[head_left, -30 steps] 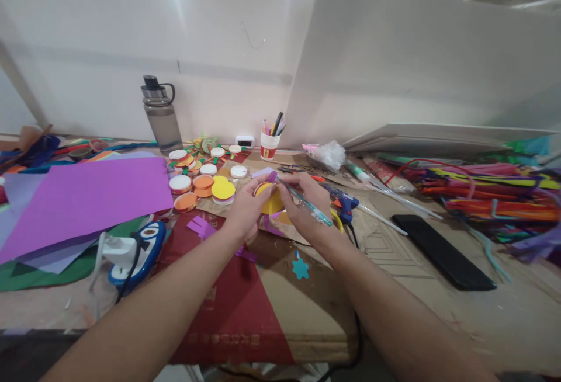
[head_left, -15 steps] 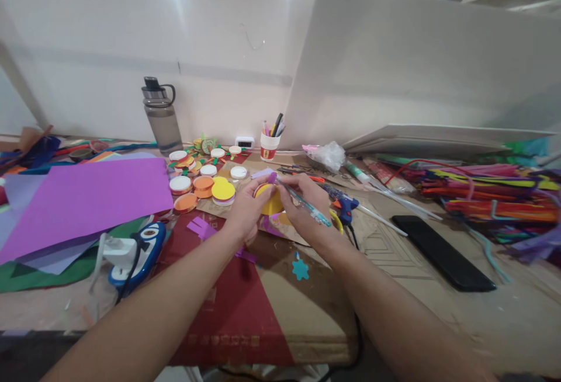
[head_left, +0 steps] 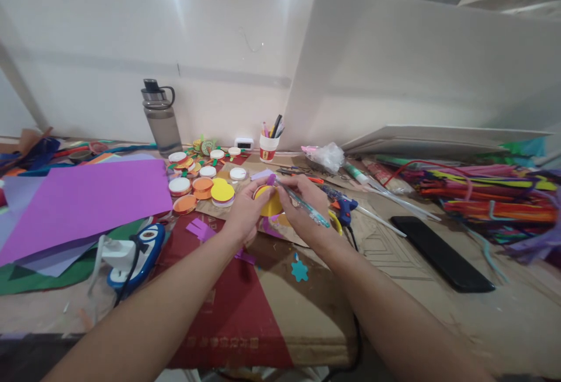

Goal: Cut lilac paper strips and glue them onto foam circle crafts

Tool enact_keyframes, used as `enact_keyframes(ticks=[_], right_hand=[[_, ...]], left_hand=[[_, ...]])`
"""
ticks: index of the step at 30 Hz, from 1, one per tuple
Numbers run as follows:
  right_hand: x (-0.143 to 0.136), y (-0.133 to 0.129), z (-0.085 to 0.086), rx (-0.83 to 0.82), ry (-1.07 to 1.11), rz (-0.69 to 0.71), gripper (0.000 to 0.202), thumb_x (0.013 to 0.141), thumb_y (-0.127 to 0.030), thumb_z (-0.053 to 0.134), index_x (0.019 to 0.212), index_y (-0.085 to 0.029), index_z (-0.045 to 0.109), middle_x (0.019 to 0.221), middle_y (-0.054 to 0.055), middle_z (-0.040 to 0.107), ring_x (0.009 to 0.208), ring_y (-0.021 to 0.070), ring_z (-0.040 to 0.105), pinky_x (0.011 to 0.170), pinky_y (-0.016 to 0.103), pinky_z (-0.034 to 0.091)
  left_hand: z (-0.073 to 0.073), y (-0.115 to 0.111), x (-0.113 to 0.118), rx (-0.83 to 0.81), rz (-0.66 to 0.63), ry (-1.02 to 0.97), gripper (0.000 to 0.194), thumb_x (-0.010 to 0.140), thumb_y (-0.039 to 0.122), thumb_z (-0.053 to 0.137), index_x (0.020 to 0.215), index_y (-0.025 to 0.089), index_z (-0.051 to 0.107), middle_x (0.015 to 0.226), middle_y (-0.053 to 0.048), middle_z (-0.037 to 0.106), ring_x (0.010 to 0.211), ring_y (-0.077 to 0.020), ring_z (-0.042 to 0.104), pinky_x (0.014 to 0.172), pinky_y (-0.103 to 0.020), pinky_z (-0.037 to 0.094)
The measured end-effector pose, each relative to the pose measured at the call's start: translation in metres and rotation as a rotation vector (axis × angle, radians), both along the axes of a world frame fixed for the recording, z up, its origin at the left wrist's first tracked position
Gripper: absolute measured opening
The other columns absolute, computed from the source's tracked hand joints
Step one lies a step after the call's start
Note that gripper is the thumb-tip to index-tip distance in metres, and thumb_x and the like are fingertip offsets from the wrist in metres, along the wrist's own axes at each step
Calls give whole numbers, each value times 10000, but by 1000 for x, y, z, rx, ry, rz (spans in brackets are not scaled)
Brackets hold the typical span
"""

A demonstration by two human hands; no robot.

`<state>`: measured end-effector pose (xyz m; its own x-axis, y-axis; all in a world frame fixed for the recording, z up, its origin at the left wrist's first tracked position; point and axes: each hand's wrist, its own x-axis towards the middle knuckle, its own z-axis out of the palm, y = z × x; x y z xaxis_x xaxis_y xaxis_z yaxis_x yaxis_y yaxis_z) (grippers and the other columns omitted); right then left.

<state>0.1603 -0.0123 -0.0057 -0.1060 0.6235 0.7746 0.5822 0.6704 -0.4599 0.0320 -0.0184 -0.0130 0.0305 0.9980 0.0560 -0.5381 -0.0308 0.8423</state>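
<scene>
My left hand is closed on a round yellow disc with a darker rim. A small purple paper piece stands at the disc's upper edge, between the fingertips of both hands. In my right hand lies a pen with a pale teal patterned barrel, its back end pointing toward me. The pen's tip is hidden by the fingers near the purple piece. Below the hands, a teal flower-shaped cutout rests on the cardboard, and purple paper scraps lie by my left wrist.
Several white, orange and yellow discs stand left of my hands. A blue glue gun, a black phone and bundled pipe cleaners are on the right. Purple sheets, a power strip, a water bottle and a pen cup surround the spot.
The view has shifted very slightly. Both hands keep their hold on the disc and the pen, with hardly any visible movement.
</scene>
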Motion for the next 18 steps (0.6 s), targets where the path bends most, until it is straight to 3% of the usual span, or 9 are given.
enact_keyframes(ticks=[18], right_hand=[[0, 0, 1, 5, 5, 20, 118, 875, -314, 552, 904, -238, 638, 871, 26, 690, 783, 178, 642, 749, 333, 517]], left_hand=[[1, 0, 1, 11, 5, 9, 406, 669, 282, 760, 1042, 164, 650, 922, -48, 709, 722, -128, 636, 667, -229, 485]])
